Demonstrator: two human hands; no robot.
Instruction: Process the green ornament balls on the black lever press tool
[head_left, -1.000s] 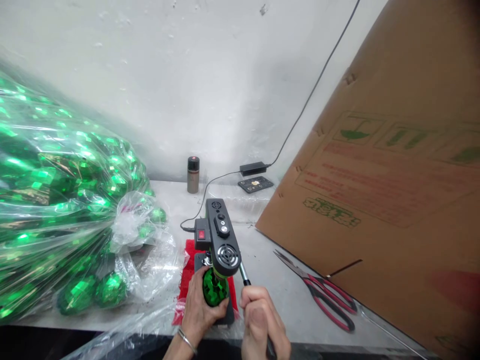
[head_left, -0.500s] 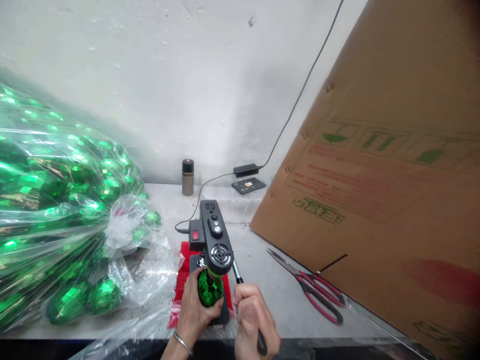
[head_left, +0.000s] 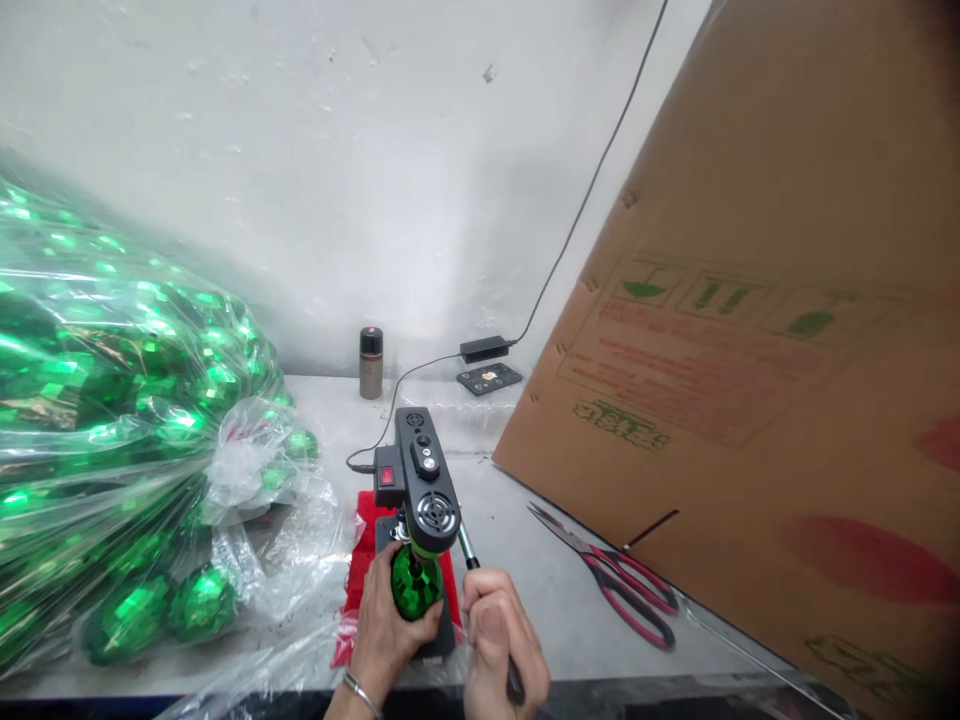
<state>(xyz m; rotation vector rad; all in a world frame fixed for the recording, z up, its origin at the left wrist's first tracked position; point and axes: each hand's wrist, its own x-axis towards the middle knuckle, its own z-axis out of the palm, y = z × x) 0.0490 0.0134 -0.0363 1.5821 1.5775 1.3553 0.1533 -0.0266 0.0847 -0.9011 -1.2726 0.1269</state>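
My left hand (head_left: 394, 625), a metal bangle at its wrist, wraps round a shiny green faceted ball ornament (head_left: 417, 585). The ball sits under the front end of a small black press-like machine (head_left: 427, 480) with round grilles and a red switch. My right hand (head_left: 502, 640) is closed round the black grip of the machine's lever (head_left: 468, 548), whose metal rod runs up to the machine's right side. Beneath the machine lies a red cloth-like piece (head_left: 360, 570). The ball's top, where it meets the machine, is partly hidden.
A clear plastic bag (head_left: 150, 400) of green balls fills the left. Red-and-black scissors (head_left: 615, 580) lie to the right, beside a large cardboard box (head_left: 735, 350). Behind stand a dark-capped bottle (head_left: 371, 365), a power adapter (head_left: 484, 348) and a phone (head_left: 489, 378).
The whole view has shifted slightly, so things appear a little lower and further left. Both hands keep their holds on the ball and the lever.
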